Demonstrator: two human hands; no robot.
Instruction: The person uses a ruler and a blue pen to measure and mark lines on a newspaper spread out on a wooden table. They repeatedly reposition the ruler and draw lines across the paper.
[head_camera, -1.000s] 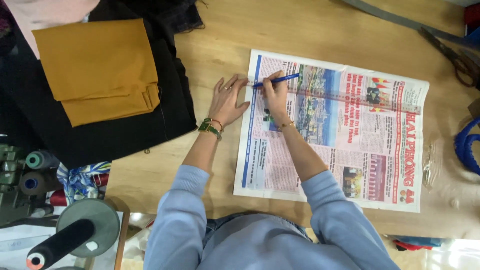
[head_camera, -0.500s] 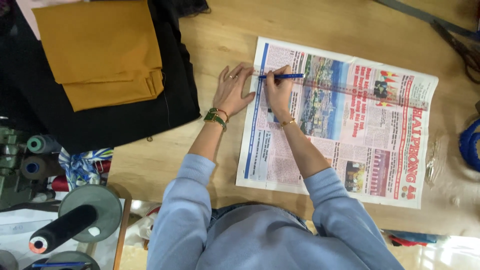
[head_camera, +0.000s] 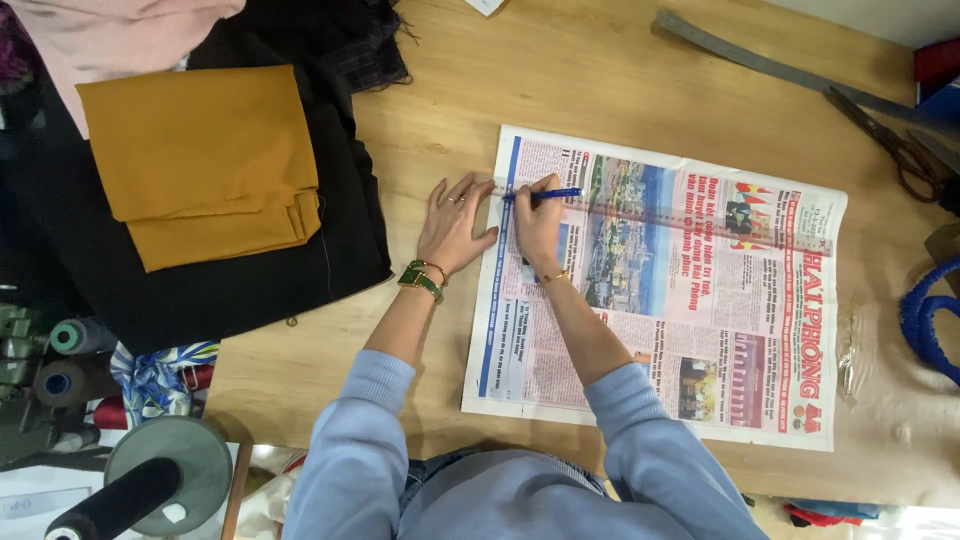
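- the clear ruler (head_camera: 700, 215) on the newspaper (head_camera: 660, 300) is faint; its left end hides under the left hand (head_camera: 452, 225).
- the pen (head_camera: 545, 194) tip is too small to tell, gripped in the right hand (head_camera: 537, 225).
- scissors (head_camera: 895, 140) and a blue cord (head_camera: 925, 315) run off the right edge.
- pink cloth (head_camera: 110, 40) is cut by the far edge.

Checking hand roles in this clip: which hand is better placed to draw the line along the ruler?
Probably the right hand: it holds the blue pen with its tip at the clear ruler on the newspaper. The left hand presses the ruler's end flat.
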